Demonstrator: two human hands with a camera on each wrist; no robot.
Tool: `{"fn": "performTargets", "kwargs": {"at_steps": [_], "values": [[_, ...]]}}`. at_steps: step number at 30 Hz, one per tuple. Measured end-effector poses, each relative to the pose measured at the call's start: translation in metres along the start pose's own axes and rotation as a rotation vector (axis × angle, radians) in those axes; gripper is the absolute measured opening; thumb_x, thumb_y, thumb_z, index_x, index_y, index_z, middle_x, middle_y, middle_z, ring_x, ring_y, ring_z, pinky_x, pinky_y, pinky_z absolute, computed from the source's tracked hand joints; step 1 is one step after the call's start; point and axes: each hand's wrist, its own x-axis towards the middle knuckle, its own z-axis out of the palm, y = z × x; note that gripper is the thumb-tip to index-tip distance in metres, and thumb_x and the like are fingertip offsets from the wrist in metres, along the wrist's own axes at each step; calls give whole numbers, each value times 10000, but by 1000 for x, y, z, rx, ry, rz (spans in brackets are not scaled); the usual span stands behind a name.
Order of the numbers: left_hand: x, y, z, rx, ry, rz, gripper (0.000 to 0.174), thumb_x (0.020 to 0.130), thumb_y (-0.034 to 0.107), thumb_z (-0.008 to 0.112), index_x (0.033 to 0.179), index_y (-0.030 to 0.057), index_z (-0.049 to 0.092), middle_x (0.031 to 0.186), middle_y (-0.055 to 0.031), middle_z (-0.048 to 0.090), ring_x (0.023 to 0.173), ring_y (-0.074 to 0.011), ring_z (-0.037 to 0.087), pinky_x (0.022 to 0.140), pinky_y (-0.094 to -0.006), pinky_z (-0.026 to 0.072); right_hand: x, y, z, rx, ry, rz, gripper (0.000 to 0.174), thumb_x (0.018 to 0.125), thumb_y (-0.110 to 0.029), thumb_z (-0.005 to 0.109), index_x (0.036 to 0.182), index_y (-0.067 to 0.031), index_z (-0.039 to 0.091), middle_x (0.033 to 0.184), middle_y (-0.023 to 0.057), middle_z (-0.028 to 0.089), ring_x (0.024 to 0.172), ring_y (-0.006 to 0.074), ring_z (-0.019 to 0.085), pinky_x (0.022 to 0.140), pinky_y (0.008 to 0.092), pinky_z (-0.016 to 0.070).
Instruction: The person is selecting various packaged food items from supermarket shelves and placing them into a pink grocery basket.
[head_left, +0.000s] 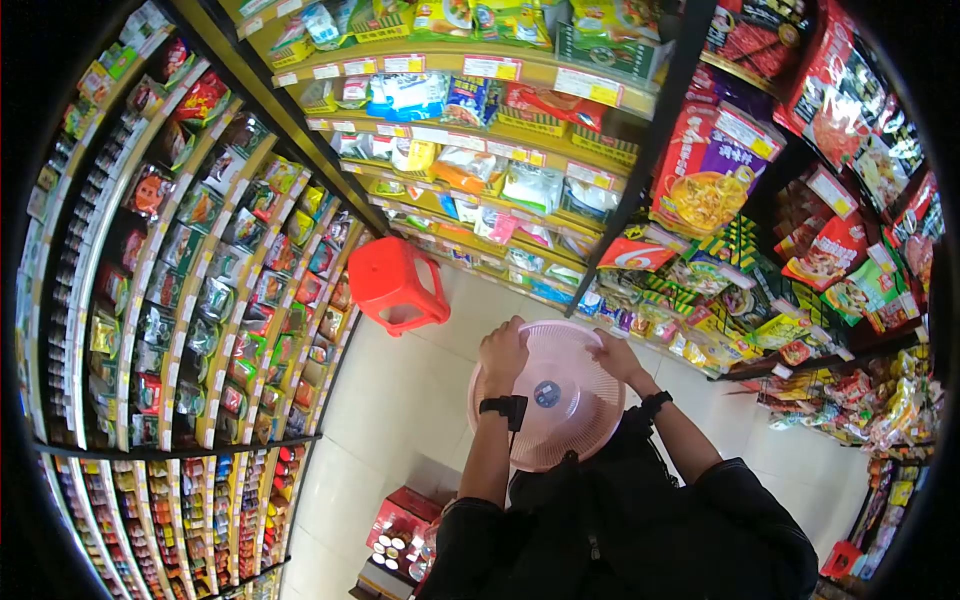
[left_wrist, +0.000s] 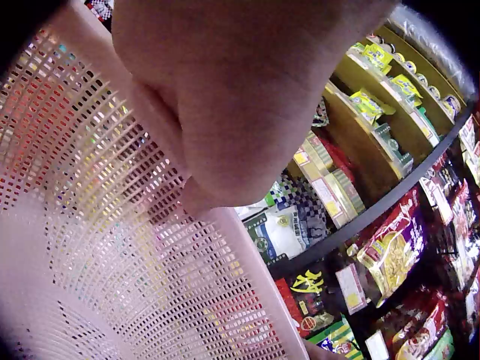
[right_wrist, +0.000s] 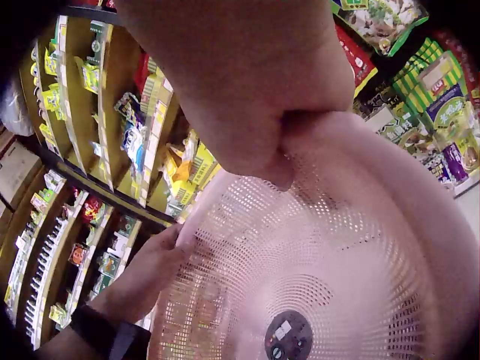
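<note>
A round pink mesh basket (head_left: pixel 570 420) is held in front of the body, with a dark round label on its base. The left hand (head_left: pixel 504 352) grips its upper left rim. On the upper right rim, the right hand (head_left: pixel 618 356) holds on, thumb toward the inside. Close up in the left wrist view, the left hand (left_wrist: pixel 225 112) lies over the rim of the basket (left_wrist: pixel 262 277). In the right wrist view the right hand (right_wrist: pixel 247 120) clasps the rim, and the basket (right_wrist: pixel 352 247) shows nothing inside it.
A red plastic stool (head_left: pixel 390 282) stands on the tiled floor (head_left: pixel 350 440) ahead to the left. Shelves of packets (head_left: pixel 200 270) line the left, more shelves (head_left: pixel 480 150) stand ahead, and hanging packets (head_left: pixel 710 170) fill the right. Red boxes (head_left: pixel 400 525) sit low at the left.
</note>
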Motion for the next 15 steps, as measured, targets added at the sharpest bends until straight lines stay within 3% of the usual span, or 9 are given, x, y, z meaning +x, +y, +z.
{"fn": "performTargets", "kwargs": {"at_steps": [2, 6, 8, 9, 11, 12, 15], "values": [[7, -16, -2, 6, 2, -22, 164, 944, 278, 666, 1026, 151, 601, 904, -87, 701, 837, -340, 708, 733, -495, 553, 18, -13, 4, 40, -57, 21, 295, 967, -258, 645, 1217, -107, 605, 970, 253, 712, 926, 469, 677, 795, 538, 538], [27, -63, -19, 25, 29, -103, 176, 934, 270, 678, 1023, 143, 593, 911, -96, 705, 851, -352, 707, 757, -507, 547, 66, -32, 25, 120, -95, -77, 306, 954, -269, 674, 1208, -102, 644, 1048, 239, 713, 971, 435, 686, 815, 492, 555], [41, -85, -42, 40, 22, -136, 184, 931, 267, 681, 1023, 137, 590, 920, -103, 711, 861, -357, 707, 767, -512, 546, 100, -34, 47, 188, -116, -110, 329, 950, -256, 681, 1217, -64, 677, 1084, 178, 748, 953, 330, 726, 852, 411, 559], [48, -93, -54, 54, 35, -151, 195, 929, 267, 683, 1032, 131, 589, 933, -115, 717, 875, -363, 708, 775, -515, 547, 116, -34, 61, 201, -118, -118, 329, 950, -256, 681, 1217, -64, 677, 1084, 178, 748, 953, 330, 726, 852, 411, 559], [72, -114, -77, 88, 61, -165, 206, 927, 267, 685, 1040, 125, 589, 945, -126, 723, 889, -368, 709, 782, -519, 547, 150, -52, 79, 654, -288, 51, 370, 944, -236, 681, 1237, -10, 682, 1077, 94, 757, 920, 206, 704, 876, 358, 541], [84, -124, -87, 108, 6, -213, 219, 924, 270, 688, 1056, 124, 593, 950, -132, 727, 906, -371, 708, 789, -522, 547, 164, -58, 85, 675, -321, 82, 372, 950, -246, 699, 1213, 17, 696, 1065, 48, 729, 949, 132, 659, 902, 325, 523], [123, -154, -110, 136, -50, -245, 264, 931, 296, 675, 1122, 126, 609, 986, -146, 728, 953, -392, 702, 816, -524, 547, 220, -59, 114, 653, -432, 47, 338, 932, -185, 681, 1209, 8, 701, 1068, 46, 732, 960, 130, 660, 909, 325, 520]]}}
